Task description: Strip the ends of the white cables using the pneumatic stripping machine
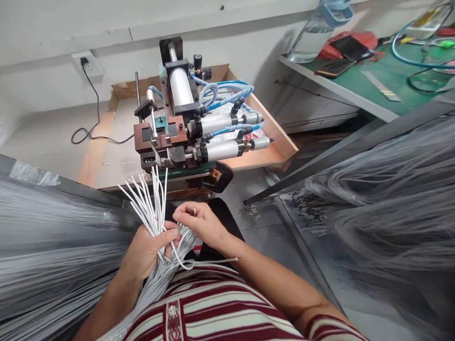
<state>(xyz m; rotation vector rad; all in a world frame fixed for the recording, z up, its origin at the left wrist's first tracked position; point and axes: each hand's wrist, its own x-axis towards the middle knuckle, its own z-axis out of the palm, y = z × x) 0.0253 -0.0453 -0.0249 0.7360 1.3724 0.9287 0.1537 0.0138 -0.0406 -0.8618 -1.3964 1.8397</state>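
Observation:
My left hand (149, 246) is wrapped round a bundle of white cables (151, 203), their tips fanned out toward the machine. Below it the rest of the bundle runs down across my lap. One cable (213, 261) strays out to the right, its end showing darker. Close beside the bundle, my right hand (201, 222) has its fingers curled and thumb and forefinger pinched together; what they hold, if anything, is hidden. Just beyond the cable tips stands a pneumatic machine (159, 135) with metal cylinders and brown jaw blocks.
A wooden tray (261, 123) surrounds the machine, with white and red scraps inside. Long grey cables hang at the left (64, 237) and right (384, 203). A green table (359, 85) carries a water jug (309, 40) and a phone (334, 68). A black cord (93, 128) reaches the wall socket.

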